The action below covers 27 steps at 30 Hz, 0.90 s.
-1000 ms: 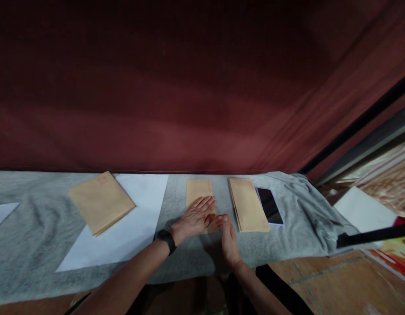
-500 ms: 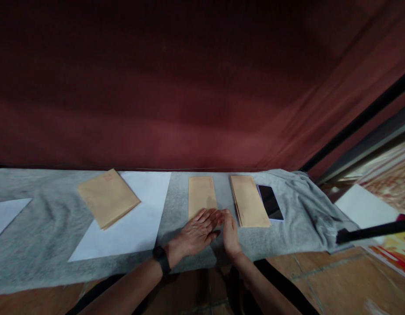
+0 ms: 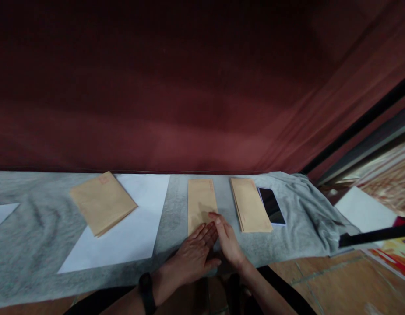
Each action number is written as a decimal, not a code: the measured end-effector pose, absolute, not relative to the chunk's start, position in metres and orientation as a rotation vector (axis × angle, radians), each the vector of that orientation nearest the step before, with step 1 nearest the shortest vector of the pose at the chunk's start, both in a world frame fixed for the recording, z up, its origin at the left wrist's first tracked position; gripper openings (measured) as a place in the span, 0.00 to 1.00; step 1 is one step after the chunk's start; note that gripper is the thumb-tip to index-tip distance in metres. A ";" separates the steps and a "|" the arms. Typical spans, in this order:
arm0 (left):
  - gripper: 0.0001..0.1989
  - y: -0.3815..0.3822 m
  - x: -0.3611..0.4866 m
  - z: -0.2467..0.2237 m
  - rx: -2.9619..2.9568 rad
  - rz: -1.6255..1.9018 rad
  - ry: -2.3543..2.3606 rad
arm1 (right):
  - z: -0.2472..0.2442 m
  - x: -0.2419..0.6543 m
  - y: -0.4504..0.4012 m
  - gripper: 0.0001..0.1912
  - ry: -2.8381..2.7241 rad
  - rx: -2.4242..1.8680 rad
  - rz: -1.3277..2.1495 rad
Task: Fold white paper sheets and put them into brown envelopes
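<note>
On my feed, a dark-red backdrop [image 3: 189, 144] stands behind the grey-covered counter [image 3: 34, 245]. A white sheet [image 3: 123, 243] lies partly under the left envelope stack [image 3: 103, 201]. Between this and the right envelope stack [image 3: 253, 208], I record a narrow brown envelope [image 3: 201, 199], flat. Both hands are open: left hand [image 3: 197, 251] over its near end, right hand [image 3: 229, 240] at the left fingertips. A phone [image 3: 272, 206] lies beside the right envelope stack.

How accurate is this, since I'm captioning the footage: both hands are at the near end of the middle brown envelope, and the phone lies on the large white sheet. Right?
Not quite: the head view shows the phone on the grey cloth, not the white sheet. The left hand and right hand are indeed at the near end of the middle envelope.
</note>
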<state>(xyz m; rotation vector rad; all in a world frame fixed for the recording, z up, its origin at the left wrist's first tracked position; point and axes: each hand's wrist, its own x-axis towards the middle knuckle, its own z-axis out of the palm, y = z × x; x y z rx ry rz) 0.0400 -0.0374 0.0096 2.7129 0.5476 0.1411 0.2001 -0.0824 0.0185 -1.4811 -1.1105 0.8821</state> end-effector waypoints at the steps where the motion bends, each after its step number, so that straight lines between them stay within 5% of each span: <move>1: 0.43 -0.040 0.039 0.010 2.720 0.162 0.564 | 0.020 0.200 -0.083 0.30 -1.211 -1.499 0.906; 11: 0.36 -0.071 0.047 0.001 2.833 0.166 0.827 | 0.008 0.202 -0.062 0.29 -1.903 -1.815 0.495; 19: 0.35 -0.074 0.050 -0.004 2.829 0.032 0.898 | -0.012 0.194 -0.024 0.29 -1.887 -2.011 0.135; 27: 0.32 -0.075 0.051 -0.038 3.112 0.348 1.000 | -0.019 0.197 0.044 0.30 -1.728 -2.182 -0.140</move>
